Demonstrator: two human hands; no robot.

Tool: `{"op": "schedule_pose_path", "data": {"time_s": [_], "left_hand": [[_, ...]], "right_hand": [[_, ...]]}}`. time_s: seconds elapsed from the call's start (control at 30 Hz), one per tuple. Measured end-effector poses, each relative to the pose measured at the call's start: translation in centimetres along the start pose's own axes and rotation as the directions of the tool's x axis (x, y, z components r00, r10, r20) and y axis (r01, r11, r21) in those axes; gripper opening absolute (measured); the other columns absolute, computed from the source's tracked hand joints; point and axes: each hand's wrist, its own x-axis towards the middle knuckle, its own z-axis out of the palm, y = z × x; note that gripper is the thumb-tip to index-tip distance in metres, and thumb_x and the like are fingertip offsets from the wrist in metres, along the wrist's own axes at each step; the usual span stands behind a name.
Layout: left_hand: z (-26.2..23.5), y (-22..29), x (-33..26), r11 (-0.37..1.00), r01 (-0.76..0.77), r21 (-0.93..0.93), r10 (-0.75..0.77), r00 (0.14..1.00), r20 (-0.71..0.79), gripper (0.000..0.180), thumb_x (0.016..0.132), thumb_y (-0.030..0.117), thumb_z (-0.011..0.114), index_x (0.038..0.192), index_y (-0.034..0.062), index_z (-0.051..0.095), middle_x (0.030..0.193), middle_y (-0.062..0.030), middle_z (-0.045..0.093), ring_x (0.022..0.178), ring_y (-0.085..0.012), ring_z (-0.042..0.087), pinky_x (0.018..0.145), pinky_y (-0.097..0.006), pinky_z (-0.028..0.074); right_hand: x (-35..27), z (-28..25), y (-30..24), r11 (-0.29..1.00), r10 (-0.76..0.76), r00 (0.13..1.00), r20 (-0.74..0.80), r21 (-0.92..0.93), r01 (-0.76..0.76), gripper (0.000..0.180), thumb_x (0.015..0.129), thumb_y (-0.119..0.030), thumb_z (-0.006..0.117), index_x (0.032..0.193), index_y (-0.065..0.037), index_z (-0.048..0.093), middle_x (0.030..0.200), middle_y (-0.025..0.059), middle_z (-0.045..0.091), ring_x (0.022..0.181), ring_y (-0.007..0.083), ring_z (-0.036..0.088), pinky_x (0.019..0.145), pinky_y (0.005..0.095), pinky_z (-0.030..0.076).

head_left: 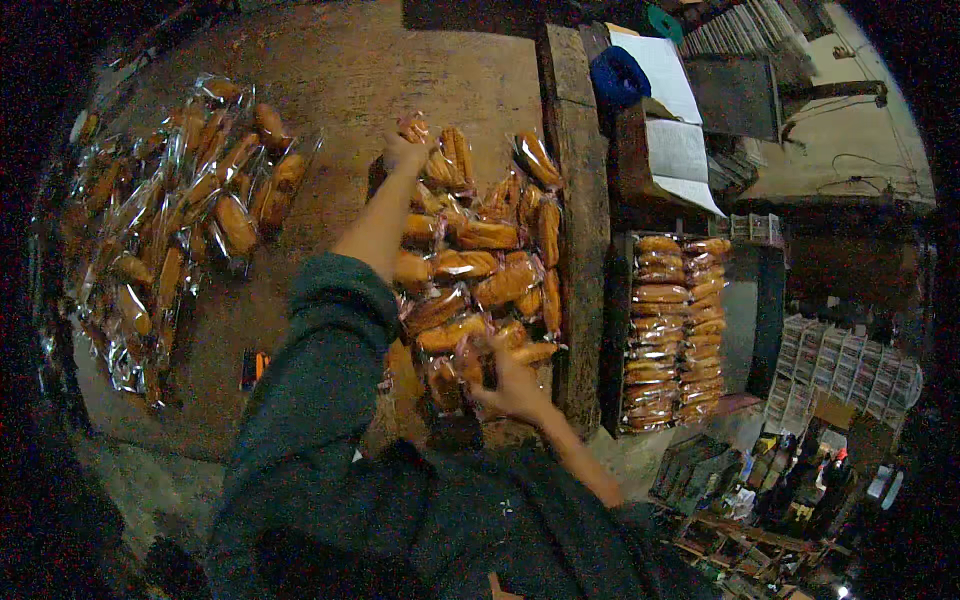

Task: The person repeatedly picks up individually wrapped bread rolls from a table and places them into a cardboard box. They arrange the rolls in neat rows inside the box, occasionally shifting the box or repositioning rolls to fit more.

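A pile of bread rolls in clear wrappers lies on the wooden table, close to its right edge. At the far end of this pile my left hand is closed on a wrapped bread roll; its fingertips are partly hidden. My right hand is at the near end, thumb and fingers curled round another wrapped bread roll. Dim light and glare blur what lies between those fingers. Several rolls between the two hands lie in different directions, some on top of others.
A larger heap of wrapped rolls covers the table's left side. An orange and black object lies near it. Beyond the raised wooden edge, a crate holds two stacked columns of wrapped rolls. Papers and a blue roll sit farther back.
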Motion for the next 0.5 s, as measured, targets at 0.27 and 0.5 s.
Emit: {"op": "schedule_pose_path", "data": {"time_s": [0.27,0.5], "left_hand": [[-18.9,10.9,-18.7,0.980,-0.198,-0.028,0.197,0.980,-0.030,0.088,0.073,0.029,0.092,0.140,-0.0016,0.043,0.125,-0.0174,0.064,0.115,-0.0306,0.062,0.102,-0.042,0.047],[-19.0,6.2,-43.3,0.943,0.119,0.309,-0.149,0.986,0.073,0.096,0.073,0.053,0.086,0.141,-0.0014,0.045,0.139,-0.0245,0.053,0.132,-0.0385,0.050,0.108,-0.046,0.043]], "right_hand": [[-2.3,0.4,3.2,0.997,0.067,0.996,-0.056,0.028,-0.065,0.070,0.090,-0.026,0.074,0.149,-0.006,0.042,0.136,0.0263,0.054,0.129,0.0447,0.051,0.108,0.0504,0.043],[6.5,-8.9,2.2,0.946,-0.315,0.900,-0.302,-0.171,0.274,0.048,0.094,-0.023,0.071,0.134,-0.003,0.054,0.128,0.0201,0.058,0.122,0.0356,0.056,0.106,0.0441,0.043]]}}
